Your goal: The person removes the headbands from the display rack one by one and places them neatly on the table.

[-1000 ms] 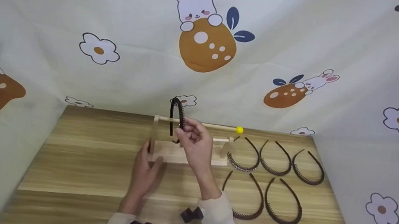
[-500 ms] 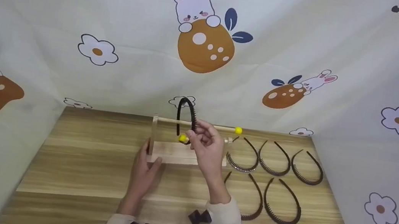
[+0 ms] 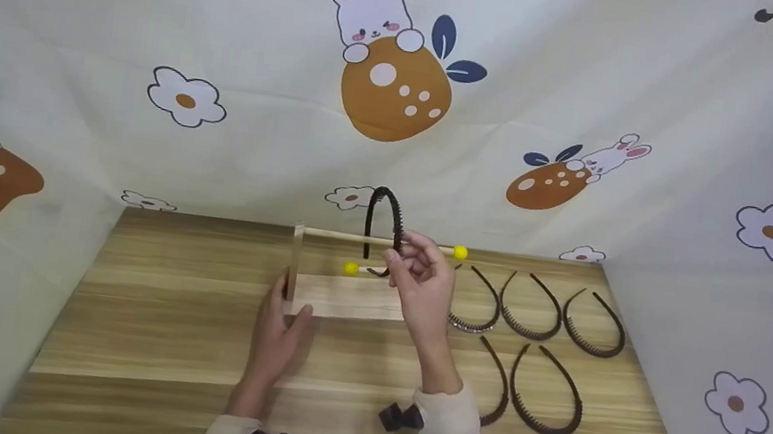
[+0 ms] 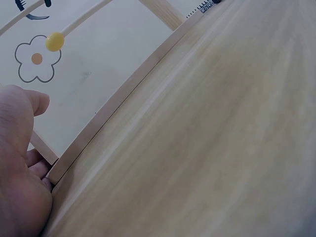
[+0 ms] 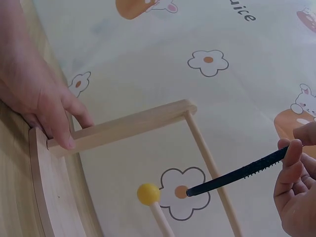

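Observation:
My right hand (image 3: 426,282) pinches a black toothed headband (image 3: 398,222) near one end, thumb against fingers. In the head view the headband stands arch up, overlapping the upper rod (image 3: 335,235) of a wooden rack (image 3: 346,297). The right wrist view shows its free tip (image 5: 195,191) crossing that rod. My left hand (image 3: 283,334) grips the rack's left end, fingers and thumb around the foot of the upright (image 5: 123,126). A yellow ball (image 3: 460,253) caps the upper rod at the right; another yellow ball (image 3: 351,267) caps the lower rod at its left end. My right hand hides the rack's right end.
Several dark headbands lie on the wood-grain table (image 3: 150,365) at the right: a back row with one sparkly headband (image 3: 473,327) and a front row including a plain headband (image 3: 545,428). A printed cloth (image 3: 253,154) rises right behind the rack.
My right hand has shifted rightward along the upper rod with the headband. The lower rod's yellow ball has come into view left of the headband. My left hand stays at the rack's end.

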`<state>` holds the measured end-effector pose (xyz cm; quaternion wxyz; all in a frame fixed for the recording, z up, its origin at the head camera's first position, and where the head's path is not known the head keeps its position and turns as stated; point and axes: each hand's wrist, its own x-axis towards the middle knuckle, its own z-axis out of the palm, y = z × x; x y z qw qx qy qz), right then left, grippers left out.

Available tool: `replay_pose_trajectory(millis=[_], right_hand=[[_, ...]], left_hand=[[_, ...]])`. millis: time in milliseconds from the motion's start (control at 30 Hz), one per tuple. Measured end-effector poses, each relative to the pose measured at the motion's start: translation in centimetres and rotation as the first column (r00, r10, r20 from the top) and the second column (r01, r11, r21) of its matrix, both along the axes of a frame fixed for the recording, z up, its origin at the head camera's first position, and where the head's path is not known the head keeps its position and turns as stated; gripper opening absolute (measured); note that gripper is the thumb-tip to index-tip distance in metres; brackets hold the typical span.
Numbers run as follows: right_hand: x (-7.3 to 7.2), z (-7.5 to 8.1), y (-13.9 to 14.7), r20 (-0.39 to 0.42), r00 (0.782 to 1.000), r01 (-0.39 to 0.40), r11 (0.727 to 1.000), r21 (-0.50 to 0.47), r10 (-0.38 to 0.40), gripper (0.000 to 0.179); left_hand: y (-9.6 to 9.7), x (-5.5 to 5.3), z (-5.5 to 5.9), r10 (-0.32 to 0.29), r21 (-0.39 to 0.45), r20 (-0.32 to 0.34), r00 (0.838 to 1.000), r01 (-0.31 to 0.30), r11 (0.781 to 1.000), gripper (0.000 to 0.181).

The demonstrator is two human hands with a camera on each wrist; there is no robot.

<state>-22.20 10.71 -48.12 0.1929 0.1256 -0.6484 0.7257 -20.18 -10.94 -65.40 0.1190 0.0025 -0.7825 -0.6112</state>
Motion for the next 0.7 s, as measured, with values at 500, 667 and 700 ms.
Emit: replay_pose_trajectory(millis=[500, 667, 700], right_hand=[[-0.5, -0.4, 1.8, 0.026, 0.996, 0.088, 0.996, -0.005, -0.088, 0.034], [-0.6, -0.5, 2.3, 0.038, 0.994, 0.101, 0.995, -0.011, -0.100, 0.033], [-0.6, -0.5, 2.4, 0.037, 0.994, 0.103, 0.995, -0.012, -0.103, 0.032]], left_hand=[[-0.1, 0.0, 0.0, -0.008, 0.001, -0.008, 1.000, 0.008, 1.000, 0.078], [0.0, 0.0, 0.1, -0.003, -0.007, -0.008, 1.000, 0.003, 1.000, 0.078], [0.0, 0.0, 0.1, -0.003, -0.011, -0.008, 1.000, 0.003, 1.000, 0.077]])
